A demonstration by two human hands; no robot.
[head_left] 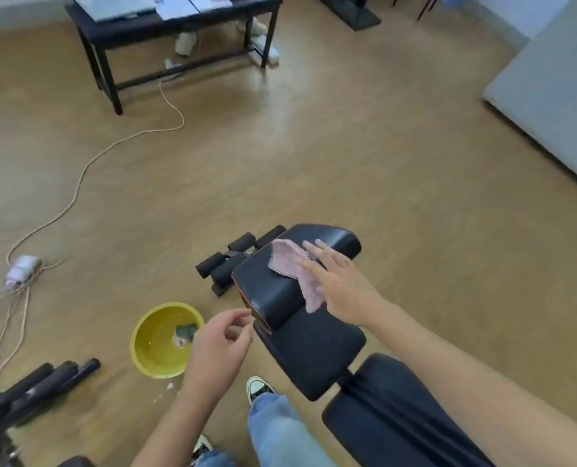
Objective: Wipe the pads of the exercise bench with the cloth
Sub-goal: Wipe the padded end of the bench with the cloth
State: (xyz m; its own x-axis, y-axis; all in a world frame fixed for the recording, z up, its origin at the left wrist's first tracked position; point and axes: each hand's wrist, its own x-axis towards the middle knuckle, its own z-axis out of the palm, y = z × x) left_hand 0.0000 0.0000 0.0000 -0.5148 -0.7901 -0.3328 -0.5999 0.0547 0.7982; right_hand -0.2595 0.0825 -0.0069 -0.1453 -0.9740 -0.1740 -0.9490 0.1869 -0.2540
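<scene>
A black exercise bench [317, 345] runs from the lower right toward the middle, with a raised front pad [266, 284] edged in red and foam rollers [226, 261] beyond it. A pink cloth [295, 267] lies draped over that raised pad. My right hand [339, 281] rests flat on the cloth, fingers spread, pressing it onto the pad. My left hand [218, 348] hovers beside the pad's left edge with fingers loosely curled and nothing in it.
A yellow basin [145, 345] of water with a dark rag stands on the wooden floor left of the bench. Black padded bars [41, 382] lie at lower left. A cable [78, 187] snakes to a power strip [22, 267]. A black table [179, 28] stands far back.
</scene>
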